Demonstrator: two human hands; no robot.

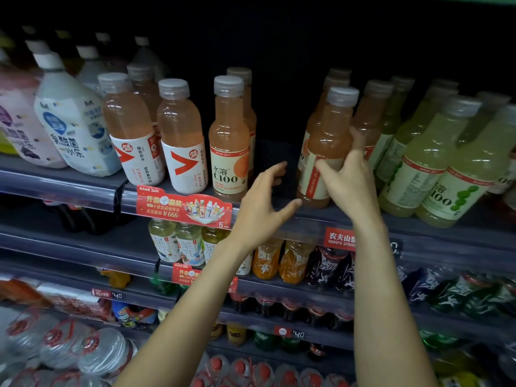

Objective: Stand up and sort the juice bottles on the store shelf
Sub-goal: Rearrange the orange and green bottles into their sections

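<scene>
Orange-pink clear plastic juice bottle (324, 152) right of centre: our right hand (349, 180) fingers wrap it to slide it; left hand (262, 202) fingers spread, empty, beside the shelf gap.

bottle (328, 152): clear glossy plastic, pinkish-orange juice showing through
cap (343, 96): translucent grey plastic, ribbed side
label (314, 177): smooth cream wrap, slight sheen
green bottles (427, 163): clear plastic, shiny highlights
milky bottle (75, 124): opaque white printed wrap, satin
shelf (279, 152): dark matt surface
shelf edge (55, 188): clear glossy plastic strip
promo tag (184, 208): red glossy printed card
</scene>
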